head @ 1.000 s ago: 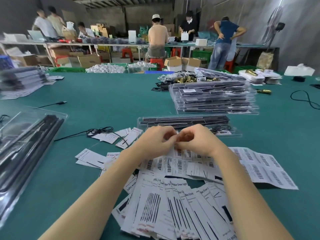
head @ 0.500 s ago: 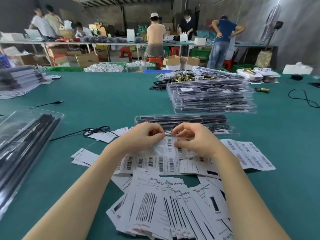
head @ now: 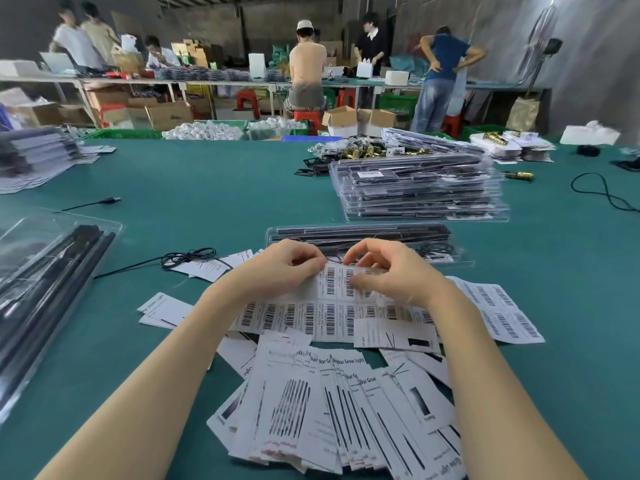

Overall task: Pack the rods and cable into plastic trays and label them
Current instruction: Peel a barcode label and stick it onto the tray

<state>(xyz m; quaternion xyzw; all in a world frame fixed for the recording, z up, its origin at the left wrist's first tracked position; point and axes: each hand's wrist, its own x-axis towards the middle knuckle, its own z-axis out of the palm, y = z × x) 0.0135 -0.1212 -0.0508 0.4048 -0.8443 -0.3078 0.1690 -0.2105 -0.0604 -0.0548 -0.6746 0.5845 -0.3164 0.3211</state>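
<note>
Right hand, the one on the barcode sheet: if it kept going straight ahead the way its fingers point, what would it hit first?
Probably the clear tray of black rods just beyond the barcode sheet the right hand pinches; depth is uncertain.

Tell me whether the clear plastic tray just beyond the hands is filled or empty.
Filled: the clear plastic tray holds long black rods lying lengthwise and a coiled black cable at its right end.
</note>
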